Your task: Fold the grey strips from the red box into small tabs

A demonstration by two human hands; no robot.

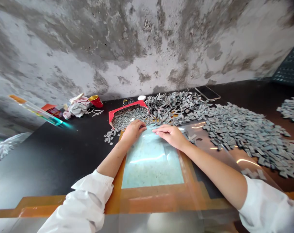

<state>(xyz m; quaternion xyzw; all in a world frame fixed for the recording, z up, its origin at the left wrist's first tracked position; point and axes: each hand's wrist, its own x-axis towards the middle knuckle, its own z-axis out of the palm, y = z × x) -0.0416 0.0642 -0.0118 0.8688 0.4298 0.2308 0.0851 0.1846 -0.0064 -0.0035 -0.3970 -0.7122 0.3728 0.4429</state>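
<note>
At the far end of a pale blue sheet [153, 165] under clear plastic, my two hands work close to each other. My left hand [135, 131] has its fingers curled down beside the red-rimmed box [130, 106], which is full of small grey pieces [131, 117]. The fingers of my right hand [170, 134] are pressed together over the sheet's far right corner. Whatever lies between the fingertips of either hand is too small or hidden to name. Orange tape [159, 199] borders the sheet at the front.
Heaps of grey strips [176, 105] and flat grey pieces [249, 129] spread to the right. A phone [208, 93] lies near the wall. On the left are a red cup [96, 101], crumpled cloth [78, 106] and a clear tube [40, 111].
</note>
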